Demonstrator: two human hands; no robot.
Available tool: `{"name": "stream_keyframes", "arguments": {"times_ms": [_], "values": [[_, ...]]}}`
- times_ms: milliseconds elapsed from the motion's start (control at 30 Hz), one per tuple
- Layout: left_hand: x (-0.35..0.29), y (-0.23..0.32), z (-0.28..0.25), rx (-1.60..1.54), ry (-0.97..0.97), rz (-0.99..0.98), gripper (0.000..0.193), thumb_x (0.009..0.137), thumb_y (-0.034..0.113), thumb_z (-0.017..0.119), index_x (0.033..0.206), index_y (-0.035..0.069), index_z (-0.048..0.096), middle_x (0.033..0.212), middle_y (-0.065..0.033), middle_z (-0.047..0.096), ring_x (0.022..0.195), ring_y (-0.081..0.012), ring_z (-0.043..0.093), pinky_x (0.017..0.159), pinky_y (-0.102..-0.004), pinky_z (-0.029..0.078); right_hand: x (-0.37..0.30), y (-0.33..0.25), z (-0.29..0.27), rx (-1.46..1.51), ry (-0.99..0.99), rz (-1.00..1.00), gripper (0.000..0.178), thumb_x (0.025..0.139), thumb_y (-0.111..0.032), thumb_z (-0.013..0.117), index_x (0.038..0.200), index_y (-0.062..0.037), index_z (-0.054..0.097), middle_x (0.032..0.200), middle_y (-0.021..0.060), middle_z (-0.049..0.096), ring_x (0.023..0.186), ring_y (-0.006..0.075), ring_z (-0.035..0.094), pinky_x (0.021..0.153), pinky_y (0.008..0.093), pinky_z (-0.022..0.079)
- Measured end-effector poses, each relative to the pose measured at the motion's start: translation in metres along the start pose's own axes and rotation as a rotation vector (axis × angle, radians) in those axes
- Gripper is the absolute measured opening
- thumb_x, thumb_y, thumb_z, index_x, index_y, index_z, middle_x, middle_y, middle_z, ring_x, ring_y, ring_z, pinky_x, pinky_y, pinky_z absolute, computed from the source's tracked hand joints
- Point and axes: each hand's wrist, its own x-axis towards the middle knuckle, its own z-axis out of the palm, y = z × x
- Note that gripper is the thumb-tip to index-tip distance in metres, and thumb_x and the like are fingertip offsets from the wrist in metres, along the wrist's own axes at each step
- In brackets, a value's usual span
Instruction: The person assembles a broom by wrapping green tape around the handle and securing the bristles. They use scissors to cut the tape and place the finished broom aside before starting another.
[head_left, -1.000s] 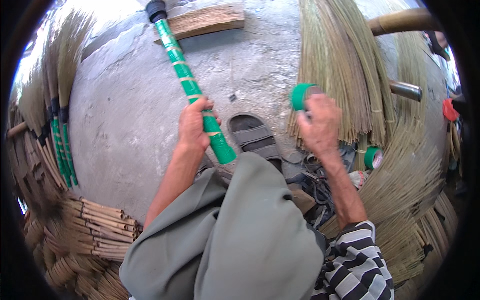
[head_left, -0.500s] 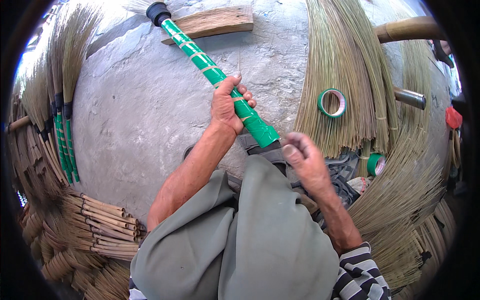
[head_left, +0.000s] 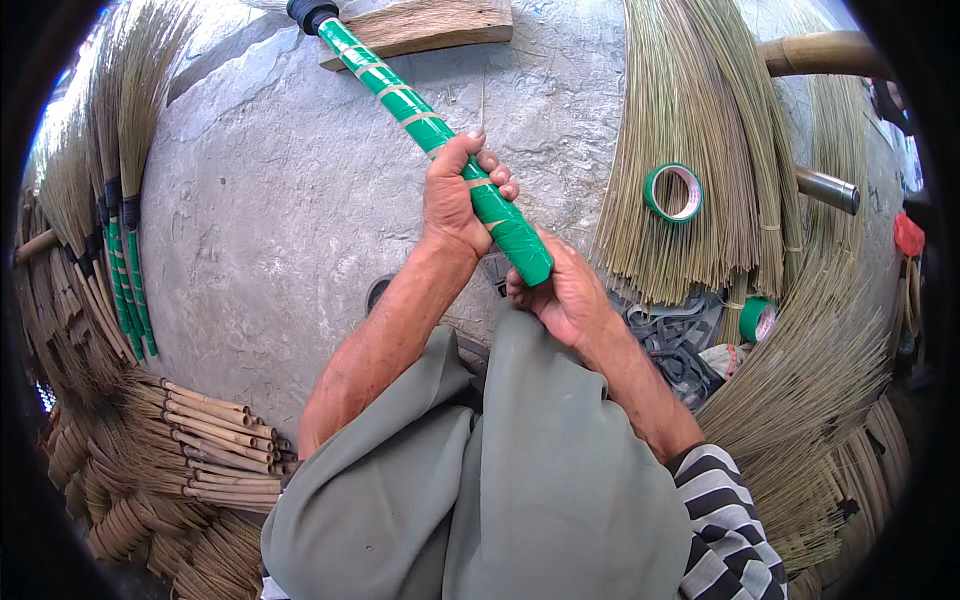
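A broom handle (head_left: 405,108) wrapped in shiny green tape, with tan bands showing between the turns, slants from the upper left down toward my lap. A black collar (head_left: 313,14) sits at its far end, where pale bristles run out of the picture. My left hand (head_left: 462,197) is closed around the lower half of the handle, thumb on top. At the near end, my right hand (head_left: 563,292) is closed on the handle's tip, its fingers curled beneath and partly hidden.
A wooden block (head_left: 430,25) lies beyond the handle. On the right, one green tape roll (head_left: 674,192) rests on straw bundles (head_left: 690,120); another tape roll (head_left: 757,319) sits lower. Bamboo sticks (head_left: 215,440) are piled at lower left, near finished brooms (head_left: 125,250). A bamboo pole (head_left: 825,55) juts in.
My right hand has moved left from beside the handle's near end and closed on it. My left hand keeps its grip; the handle has shifted slightly up and left.
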Motion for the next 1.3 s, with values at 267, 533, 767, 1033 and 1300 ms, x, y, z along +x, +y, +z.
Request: {"name": "stream_keyframes", "arguments": {"times_ms": [267, 533, 767, 1033, 1300], "values": [[-0.008, 0.010, 0.019, -0.088, -0.037, -0.035, 0.020, 0.095, 0.015, 0.076, 0.098, 0.010, 0.056, 0.079, -0.0021, 0.054, 0.066, -0.0166, 0.056, 0.057, -0.0348, 0.052, -0.023, -0.004, -0.031, -0.664, 0.170, -0.528, 0.058, 0.105, -0.053, 0.068, 0.133, -0.0031, 0.062, 0.111, 0.0101, 0.066, 0.102, 0.0193, 0.065, 0.087, 0.0353, 0.054], [-0.012, 0.023, 0.058, -0.193, -0.092, -0.023, 0.021, 0.100, 0.019, 0.075, 0.098, 0.010, 0.057, 0.080, -0.0017, 0.054, 0.066, -0.0147, 0.055, 0.059, -0.0336, 0.052, -0.034, -0.011, -0.003, -1.032, 0.063, -1.213, 0.088, 0.090, -0.043, 0.089, 0.154, -0.0042, 0.044, 0.133, 0.0175, 0.058, 0.121, 0.0302, 0.062, 0.102, 0.0425, 0.052], [-0.010, 0.025, 0.056, -0.203, -0.114, -0.026, 0.025, 0.098, 0.022, 0.076, 0.100, 0.013, 0.053, 0.080, -0.0032, 0.055, 0.066, -0.0167, 0.057, 0.058, -0.0347, 0.053, -0.019, 0.001, 0.030, -0.435, -0.099, -1.015, 0.065, 0.103, -0.034, 0.078, 0.150, -0.0047, 0.045, 0.134, 0.0140, 0.058, 0.117, 0.0218, 0.063, 0.101, 0.0360, 0.054], [-0.010, 0.016, 0.050, -0.198, -0.085, -0.012, 0.024, 0.098, 0.021, 0.076, 0.097, 0.011, 0.055, 0.079, -0.0027, 0.054, 0.065, -0.0163, 0.056, 0.058, -0.0355, 0.052, -0.029, -0.018, 0.054, -0.304, 0.168, -0.620, 0.051, 0.117, -0.052, 0.041, 0.127, -0.0029, 0.054, 0.107, 0.0132, 0.068, 0.077, 0.0193, 0.070, 0.073, 0.0327, 0.059], [0.004, 0.005, 0.007, 0.065, -0.090, 0.019, 0.026, 0.098, 0.029, 0.078, 0.102, 0.011, 0.060, 0.088, -0.0075, 0.066, 0.076, -0.0222, 0.067, 0.076, -0.0448, 0.060, -0.001, -0.072, 0.040, -0.587, -0.109, -0.176, 0.051, 0.106, -0.045, 0.065, 0.129, -0.0004, 0.062, 0.098, 0.0081, 0.071, 0.077, 0.0175, 0.073, 0.065, 0.0308, 0.058]]}}
